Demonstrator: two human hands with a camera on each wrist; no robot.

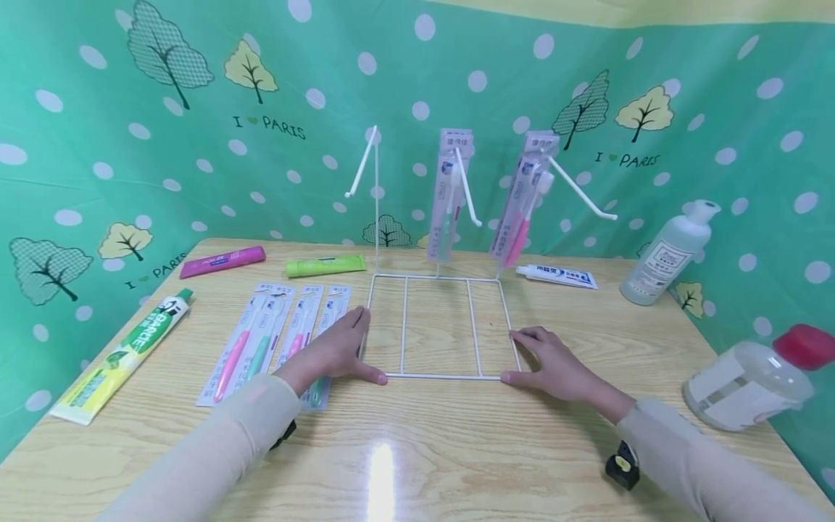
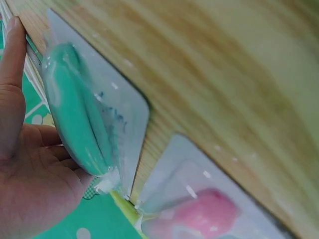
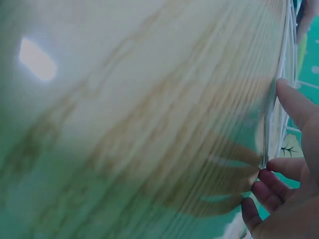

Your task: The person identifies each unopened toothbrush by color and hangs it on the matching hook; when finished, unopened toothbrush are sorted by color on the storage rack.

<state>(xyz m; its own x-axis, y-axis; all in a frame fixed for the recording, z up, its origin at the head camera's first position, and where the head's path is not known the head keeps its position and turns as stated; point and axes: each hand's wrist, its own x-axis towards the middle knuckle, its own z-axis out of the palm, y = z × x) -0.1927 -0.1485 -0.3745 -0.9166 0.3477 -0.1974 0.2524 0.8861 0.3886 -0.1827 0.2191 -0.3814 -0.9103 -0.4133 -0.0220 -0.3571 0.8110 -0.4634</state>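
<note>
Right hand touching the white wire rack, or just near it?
Touching: the right wrist view shows the right hand with its thumb tip against the white wire rack.

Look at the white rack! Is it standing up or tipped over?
Standing up. The white rack has its base flat on the table, with hooks raised above it and toothbrush packs hanging from two.

Leaves room to pass over the near table (image 1: 470,449), between the sleeves (image 1: 209,449); narrows on the left at toothbrush packs (image 1: 262,348) close to the left hand (image 1: 341,346); runs into hooks (image 1: 466,187) jutting nearward above the white rack (image 1: 450,376); opens on the right, between right hand (image 1: 551,365) and red-capped bottle (image 1: 746,388)
</note>
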